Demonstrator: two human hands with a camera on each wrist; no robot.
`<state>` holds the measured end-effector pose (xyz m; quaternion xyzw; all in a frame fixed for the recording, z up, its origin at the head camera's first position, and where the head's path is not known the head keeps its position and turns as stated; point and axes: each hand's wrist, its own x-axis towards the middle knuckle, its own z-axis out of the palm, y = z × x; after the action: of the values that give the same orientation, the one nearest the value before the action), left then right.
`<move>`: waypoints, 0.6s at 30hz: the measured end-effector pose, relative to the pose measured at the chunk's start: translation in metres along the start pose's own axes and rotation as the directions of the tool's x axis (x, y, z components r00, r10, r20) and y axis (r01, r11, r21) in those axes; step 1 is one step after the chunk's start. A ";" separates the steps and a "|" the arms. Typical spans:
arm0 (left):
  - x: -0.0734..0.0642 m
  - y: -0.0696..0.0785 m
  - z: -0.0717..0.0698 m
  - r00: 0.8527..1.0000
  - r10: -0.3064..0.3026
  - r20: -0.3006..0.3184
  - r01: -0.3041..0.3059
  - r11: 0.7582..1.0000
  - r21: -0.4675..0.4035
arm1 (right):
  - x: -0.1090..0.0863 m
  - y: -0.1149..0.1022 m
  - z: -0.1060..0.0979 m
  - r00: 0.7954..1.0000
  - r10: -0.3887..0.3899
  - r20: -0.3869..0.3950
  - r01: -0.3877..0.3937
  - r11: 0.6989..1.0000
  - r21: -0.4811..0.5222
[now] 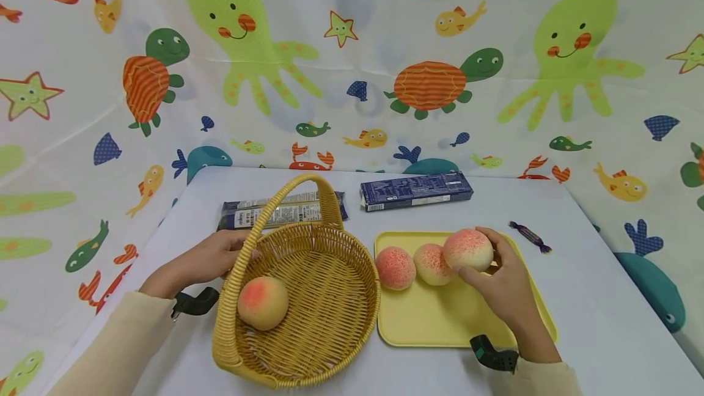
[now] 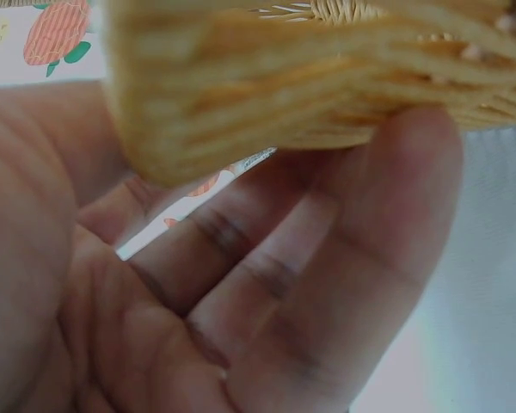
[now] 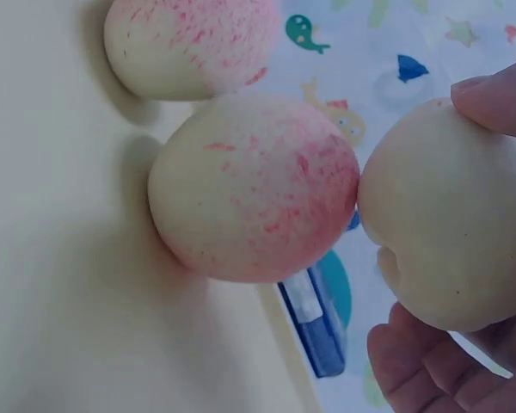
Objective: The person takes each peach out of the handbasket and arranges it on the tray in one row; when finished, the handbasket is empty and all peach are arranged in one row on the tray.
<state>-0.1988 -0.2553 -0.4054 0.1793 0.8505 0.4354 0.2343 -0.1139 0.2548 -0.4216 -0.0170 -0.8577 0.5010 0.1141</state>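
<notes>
My right hand [image 1: 503,286] grips a pink-and-cream peach [image 1: 468,250] above the yellow tray [image 1: 440,329], thumb on one side and fingers on the other. Two more peaches lie on the tray: a mottled one [image 1: 432,264] right beside the held peach, and a redder one [image 1: 395,268] by the tray's left edge. At the left, my left hand [image 1: 211,258] holds the side of a wicker basket [image 1: 363,335] near the foot of its handle; the left wrist view shows fingers [image 2: 353,284] against the weave. Inside the basket sits a yellow-orange peach [image 1: 263,303].
Behind the basket lies a dark packet [image 1: 291,211] with a printed label. A flat blue box [image 1: 416,190] rests farther back. To the right of the tray is a small purple wrapped candy [image 1: 530,237]. A cloth [image 1: 374,29] with sea animals hangs behind the white table.
</notes>
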 end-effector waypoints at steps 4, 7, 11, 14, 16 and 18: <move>-0.001 0.001 0.000 1.000 -0.011 -0.005 0.011 1.000 0.001 | 0.002 0.005 -0.002 1.000 0.025 -0.013 -0.026 1.000 -0.018; 0.000 0.001 0.000 1.000 -0.013 -0.005 0.013 1.000 0.005 | 0.003 0.009 -0.003 0.999 0.043 -0.018 -0.043 0.999 -0.029; 0.000 0.001 0.000 1.000 -0.006 -0.004 0.006 1.000 0.012 | 0.006 0.014 -0.004 0.996 0.087 -0.012 -0.087 0.996 -0.026; 0.000 0.001 0.000 1.000 -0.004 -0.003 0.005 1.000 0.012 | 0.008 0.018 -0.005 0.993 0.119 -0.003 -0.119 0.993 -0.022; 0.000 0.001 0.000 1.000 -0.005 -0.003 0.005 1.000 0.009 | 0.008 0.021 -0.006 0.992 0.129 0.003 -0.129 0.991 -0.018; 0.000 0.001 0.000 1.000 -0.005 -0.003 0.005 1.000 0.007 | 0.009 0.025 -0.006 0.991 0.131 0.006 -0.131 0.991 -0.019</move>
<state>-0.1987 -0.2543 -0.4050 0.1772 0.8528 0.4323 0.2334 -0.1231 0.2737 -0.4385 -0.0724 -0.8599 0.4993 0.0777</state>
